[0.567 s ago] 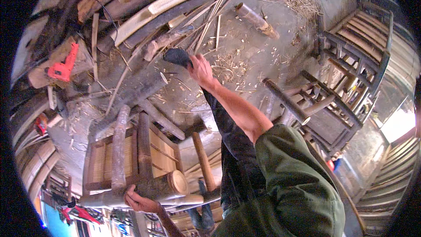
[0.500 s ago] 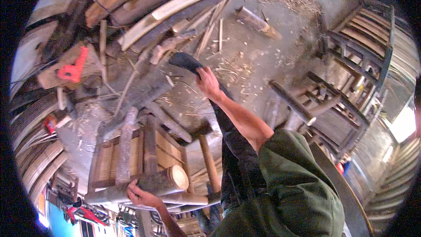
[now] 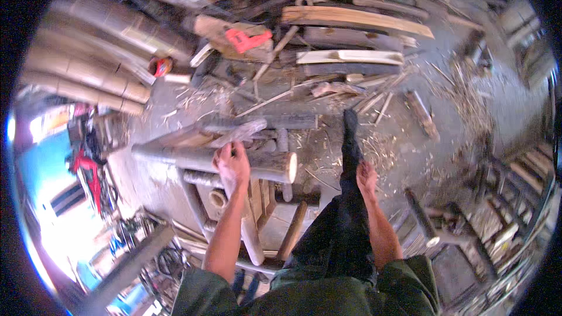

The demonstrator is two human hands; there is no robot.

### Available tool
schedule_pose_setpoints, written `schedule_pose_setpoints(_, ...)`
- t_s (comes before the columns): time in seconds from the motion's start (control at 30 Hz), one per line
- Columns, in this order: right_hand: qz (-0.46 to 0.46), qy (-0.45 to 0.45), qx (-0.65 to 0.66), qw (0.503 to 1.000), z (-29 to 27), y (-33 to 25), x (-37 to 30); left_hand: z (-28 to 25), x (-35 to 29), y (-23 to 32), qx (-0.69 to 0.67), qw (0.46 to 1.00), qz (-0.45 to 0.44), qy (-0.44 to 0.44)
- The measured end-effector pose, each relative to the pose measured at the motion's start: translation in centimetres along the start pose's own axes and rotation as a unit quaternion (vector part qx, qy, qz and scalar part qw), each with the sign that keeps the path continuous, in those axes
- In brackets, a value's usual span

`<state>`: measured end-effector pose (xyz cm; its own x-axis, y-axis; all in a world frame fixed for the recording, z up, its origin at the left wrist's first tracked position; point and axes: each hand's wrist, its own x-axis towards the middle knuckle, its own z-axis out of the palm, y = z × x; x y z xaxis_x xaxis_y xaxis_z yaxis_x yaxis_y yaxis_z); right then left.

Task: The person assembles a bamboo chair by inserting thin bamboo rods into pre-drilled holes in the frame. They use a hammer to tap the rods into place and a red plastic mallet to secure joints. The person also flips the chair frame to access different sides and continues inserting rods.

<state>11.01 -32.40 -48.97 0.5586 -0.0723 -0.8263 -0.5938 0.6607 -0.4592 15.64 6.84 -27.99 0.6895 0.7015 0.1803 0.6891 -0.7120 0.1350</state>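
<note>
A wooden frame of round poles and slatted panels, like a chair lying over, stands at my left. Its thick top log (image 3: 266,162) shows a pale cut end to the right. My left hand (image 3: 233,167) is over this log with its fingers curled closed; what they hold, if anything, is hidden. On the right, my right hand (image 3: 367,179) hangs beside my dark trouser leg (image 3: 351,155), fingers curled in, with no object showing in it. Motion blurs both hands somewhat. Below the left forearm another round pole end (image 3: 218,200) faces me.
Curved timber pieces (image 3: 351,57) lie stacked ahead. A red-orange tool (image 3: 249,40) rests on a wood block. Long poles (image 3: 88,76) fill the far left. Chips, sticks and a short log (image 3: 421,116) litter the floor; wooden chair frames (image 3: 462,234) stand at the right.
My view has turned, so the scene sits differently. My right hand has drawn back from near the shoe along the leg. The left hand has gone from lying on the log to curled over it.
</note>
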Motion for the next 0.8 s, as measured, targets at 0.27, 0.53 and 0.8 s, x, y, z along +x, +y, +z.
schedule_pose_setpoints(0.27,-0.160,-0.003,-0.697,0.699,-11.7,-0.9,3.1,0.1,0.6,0.9,-0.044,0.997,0.030,0.063)
schedule_pose_setpoints(0.53,-0.083,-0.230,-0.357,0.902,5.8,-8.4,7.7,-0.8,1.6,1.6,-0.091,0.995,0.003,0.050)
schedule_pose_setpoints(0.8,0.641,-0.032,0.534,0.550,21.0,0.3,31.7,-2.6,0.5,0.8,-0.121,0.982,-0.094,-0.109)
